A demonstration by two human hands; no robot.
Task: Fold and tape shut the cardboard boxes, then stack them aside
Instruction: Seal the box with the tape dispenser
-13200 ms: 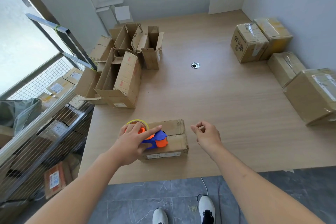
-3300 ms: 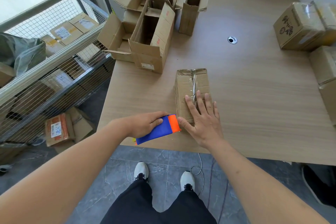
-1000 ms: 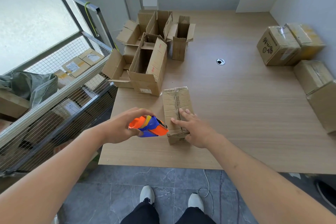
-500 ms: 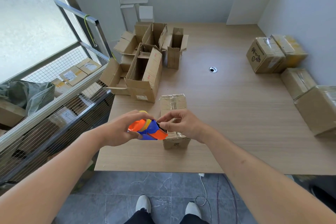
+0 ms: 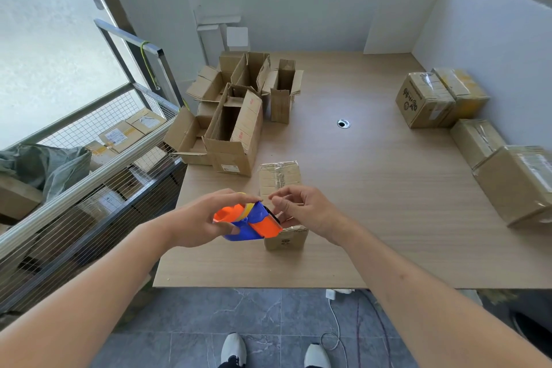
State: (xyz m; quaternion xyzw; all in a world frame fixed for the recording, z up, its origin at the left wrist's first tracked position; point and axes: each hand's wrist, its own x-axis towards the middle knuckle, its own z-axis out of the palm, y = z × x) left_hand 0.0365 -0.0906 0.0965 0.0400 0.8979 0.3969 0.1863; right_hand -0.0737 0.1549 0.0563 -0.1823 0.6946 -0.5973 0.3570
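Head view: narrow taped cardboard box (image 5: 279, 181) beneath hands, left (image 5: 200, 219) gripping orange-blue tape dispenser (image 5: 249, 222), right (image 5: 304, 209) pinching, contents unclear.

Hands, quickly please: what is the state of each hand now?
Left hand: closed around the orange and blue tape dispenser, held above the small box.
Right hand: fingers curled at the dispenser's blade end; whether it pinches tape cannot be told.

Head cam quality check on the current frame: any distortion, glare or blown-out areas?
Head view: strong wide-angle distortion, so the wooden table edges and the white walls bow outward; the window at left is blown out to white; clear tape on the sealed cardboard boxes at right catches glare; the orange and blue tape dispenser in the left hand stays sharp, with no obvious motion blur.
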